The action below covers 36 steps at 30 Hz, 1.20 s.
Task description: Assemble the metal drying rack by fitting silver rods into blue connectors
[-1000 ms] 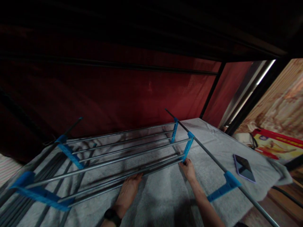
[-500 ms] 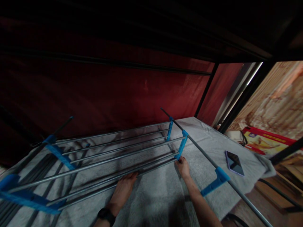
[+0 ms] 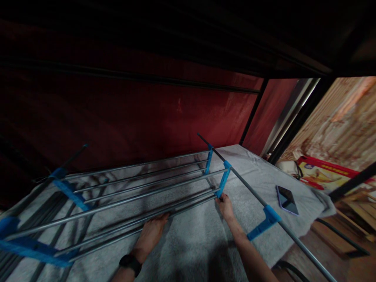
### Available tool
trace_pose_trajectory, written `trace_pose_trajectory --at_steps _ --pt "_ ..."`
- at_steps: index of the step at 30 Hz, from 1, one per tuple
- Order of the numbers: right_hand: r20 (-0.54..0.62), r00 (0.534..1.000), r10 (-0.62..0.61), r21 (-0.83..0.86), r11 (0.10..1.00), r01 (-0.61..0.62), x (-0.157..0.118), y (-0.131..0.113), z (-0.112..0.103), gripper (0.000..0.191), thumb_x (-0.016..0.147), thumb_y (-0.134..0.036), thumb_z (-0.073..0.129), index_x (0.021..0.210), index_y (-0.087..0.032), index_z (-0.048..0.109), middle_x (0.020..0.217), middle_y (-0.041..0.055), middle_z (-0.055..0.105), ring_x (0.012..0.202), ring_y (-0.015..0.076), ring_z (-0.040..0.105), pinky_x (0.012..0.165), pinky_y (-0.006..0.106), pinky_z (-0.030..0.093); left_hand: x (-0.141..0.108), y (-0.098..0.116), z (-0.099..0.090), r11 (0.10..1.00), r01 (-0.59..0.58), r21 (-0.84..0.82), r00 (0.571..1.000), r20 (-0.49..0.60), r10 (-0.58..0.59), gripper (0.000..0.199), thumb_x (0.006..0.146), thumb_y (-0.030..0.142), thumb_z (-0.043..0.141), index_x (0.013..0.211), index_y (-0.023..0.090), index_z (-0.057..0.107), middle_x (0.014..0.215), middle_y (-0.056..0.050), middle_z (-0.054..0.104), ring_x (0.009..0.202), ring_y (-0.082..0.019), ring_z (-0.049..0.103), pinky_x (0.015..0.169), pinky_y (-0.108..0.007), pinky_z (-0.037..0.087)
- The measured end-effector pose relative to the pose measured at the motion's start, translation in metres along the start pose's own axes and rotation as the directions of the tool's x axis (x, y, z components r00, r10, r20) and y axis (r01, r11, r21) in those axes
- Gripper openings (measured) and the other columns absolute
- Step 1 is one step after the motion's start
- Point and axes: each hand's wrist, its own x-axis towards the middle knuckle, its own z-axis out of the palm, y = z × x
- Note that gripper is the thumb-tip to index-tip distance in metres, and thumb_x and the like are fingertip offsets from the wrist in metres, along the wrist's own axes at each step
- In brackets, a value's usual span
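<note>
From my end I see the rack frame (image 3: 147, 194) lying across the left and middle of a pale grey cloth (image 3: 194, 244). Its slim metal tubes have a dull silver sheen and run lengthwise between bright blue brackets; the far right bracket (image 3: 224, 179) sits on a long pole (image 3: 305, 247). Nearer along that pole, another blue bracket (image 3: 266, 223) carries no crosswise tubes. My left hand (image 3: 153, 230) lies along the nearest tubes with fingers together; I cannot tell whether they grip. My right hand (image 3: 225, 207) has its fingers bent at the far right bracket's lower end; whether they pinch it, I cannot tell. A phone (image 3: 287, 200) lies to the right.
</note>
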Motion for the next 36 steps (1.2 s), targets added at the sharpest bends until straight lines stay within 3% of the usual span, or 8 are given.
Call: trace_pose_trajectory --at_steps 5,17,27,36 --pt "-0.025 0.999 0.020 0.004 1.000 -0.019 -0.003 -0.001 0.000 0.030 0.070 -0.030 0.052 0.090 -0.019 0.072 0.088 0.0092 0.072 0.085 0.0247 0.068 0.085 0.036 0.054 -0.001 -0.003 0.002 0.999 0.006 -0.037 1.000 -0.019 -0.007 0.051 0.103 0.022 0.032 0.142 0.021 0.064 0.141 -0.009 0.069 0.128 -0.026 0.067 0.110 -0.042 0.052" --pt "-0.017 0.999 0.039 0.003 0.999 -0.039 -0.002 -0.008 -0.002 0.022 0.067 -0.029 0.051 0.078 -0.020 0.067 0.079 0.0075 0.070 0.077 0.0231 0.065 0.079 0.035 0.054 -0.002 0.001 -0.002 1.000 0.020 -0.024 1.000 -0.004 -0.020 0.050 0.102 0.018 0.034 0.141 0.022 0.065 0.141 -0.008 0.069 0.126 -0.024 0.068 0.109 -0.038 0.053" --pt "-0.028 0.999 0.040 -0.021 0.999 -0.041 -0.004 -0.009 -0.001 0.019 0.072 -0.030 0.053 0.082 -0.020 0.067 0.083 0.0076 0.069 0.078 0.0228 0.065 0.080 0.036 0.053 0.000 -0.002 0.001 0.998 0.027 -0.053 1.000 -0.014 -0.028 0.048 0.104 0.023 0.035 0.142 0.021 0.065 0.136 -0.010 0.072 0.124 -0.027 0.070 0.109 -0.043 0.053" --pt "-0.047 0.998 0.040 -0.058 0.997 -0.043 -0.007 -0.011 0.001 0.018 0.073 -0.027 0.054 0.083 -0.021 0.068 0.086 0.0088 0.070 0.082 0.0241 0.067 0.080 0.034 0.054 0.000 -0.005 0.001 0.997 0.021 -0.079 1.000 -0.014 -0.022 0.047 0.104 0.026 0.035 0.139 0.022 0.066 0.138 -0.008 0.071 0.127 -0.025 0.068 0.111 -0.040 0.052"
